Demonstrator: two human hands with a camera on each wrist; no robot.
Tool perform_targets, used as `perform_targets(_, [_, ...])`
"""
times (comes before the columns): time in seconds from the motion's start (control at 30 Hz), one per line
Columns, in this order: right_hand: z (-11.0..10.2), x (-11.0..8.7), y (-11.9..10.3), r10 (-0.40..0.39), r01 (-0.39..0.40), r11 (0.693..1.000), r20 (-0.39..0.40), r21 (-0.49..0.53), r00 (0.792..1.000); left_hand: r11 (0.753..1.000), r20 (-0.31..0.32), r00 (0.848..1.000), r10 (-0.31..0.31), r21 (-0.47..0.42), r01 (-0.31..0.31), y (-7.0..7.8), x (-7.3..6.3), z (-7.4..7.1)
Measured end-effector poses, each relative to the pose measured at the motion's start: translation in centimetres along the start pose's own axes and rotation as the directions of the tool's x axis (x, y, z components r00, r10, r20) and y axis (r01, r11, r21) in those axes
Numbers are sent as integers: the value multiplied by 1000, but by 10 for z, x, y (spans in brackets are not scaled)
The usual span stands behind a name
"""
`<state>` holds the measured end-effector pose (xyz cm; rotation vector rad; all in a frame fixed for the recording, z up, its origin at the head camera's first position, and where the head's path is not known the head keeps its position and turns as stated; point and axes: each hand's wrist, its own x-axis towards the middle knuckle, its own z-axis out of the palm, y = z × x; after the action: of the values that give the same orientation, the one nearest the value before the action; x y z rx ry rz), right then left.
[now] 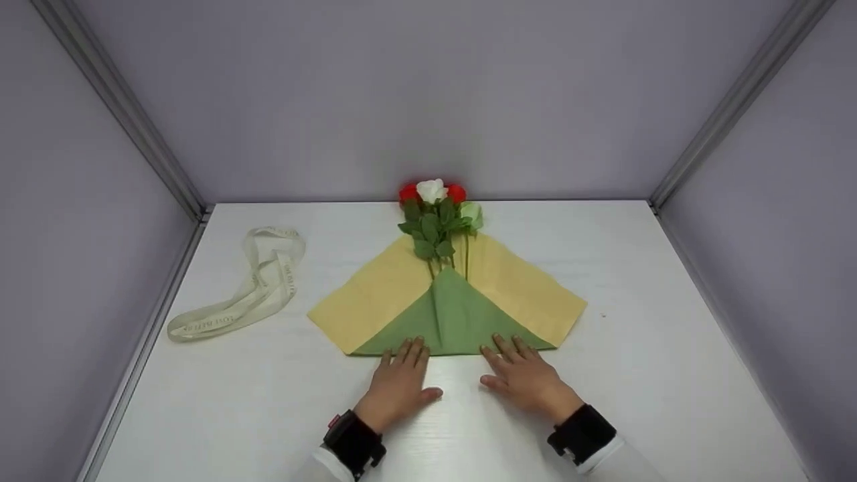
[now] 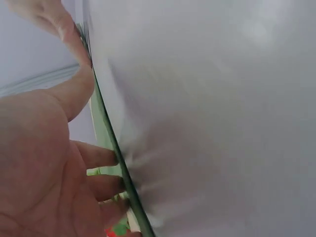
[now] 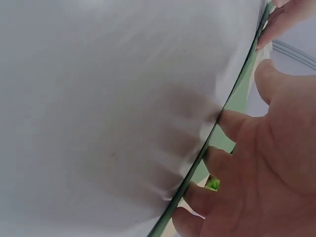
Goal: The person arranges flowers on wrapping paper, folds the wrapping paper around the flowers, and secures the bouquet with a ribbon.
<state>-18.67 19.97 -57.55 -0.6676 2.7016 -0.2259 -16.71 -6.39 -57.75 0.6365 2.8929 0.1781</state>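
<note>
A sheet of wrapping paper, yellow [image 1: 375, 288] on its inner face and green [image 1: 462, 321] on the folded-up part, lies on the table. Artificial roses, with red [image 1: 456, 193], white [image 1: 432, 191] and pale green [image 1: 472, 215] blooms, lie on it, and the green flap covers their lower stems. My left hand [image 1: 398, 385] lies with straight fingers on the flap's folded near edge, left of centre. On the same edge, further right, rest the spread fingertips of my right hand [image 1: 525, 381]. Both wrist views show fingertips pressing along the green fold [image 2: 111, 131].
A loosely looped cream ribbon [image 1: 258, 291] with printed lettering lies on the left of the white table [image 1: 669, 375]. Pale walls [image 1: 428, 100] close in the back and both sides. The blooms reach the table's back edge.
</note>
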Motion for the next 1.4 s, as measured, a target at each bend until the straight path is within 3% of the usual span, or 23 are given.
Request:
perform_targets(0.17, [-1,1,-2,9,-9,1000,13,-12,1000,998,21,997,69,6,-69,7,4,4])
perform_targets(0.4, [1,2,-2,31,-30,999,20,-22,999,998,51,998,43,33,-45,0,0,9])
perform_targets(1.03, [0,1,-1,10,-9,1000,44,-21,999,995,40,999,-32,-90,35,-52,-39,2])
perform_targets(1.4, [0,1,-1,18,-17,1000,48,-14,999,981,30,994,-108,-160,111,-80,-63,1])
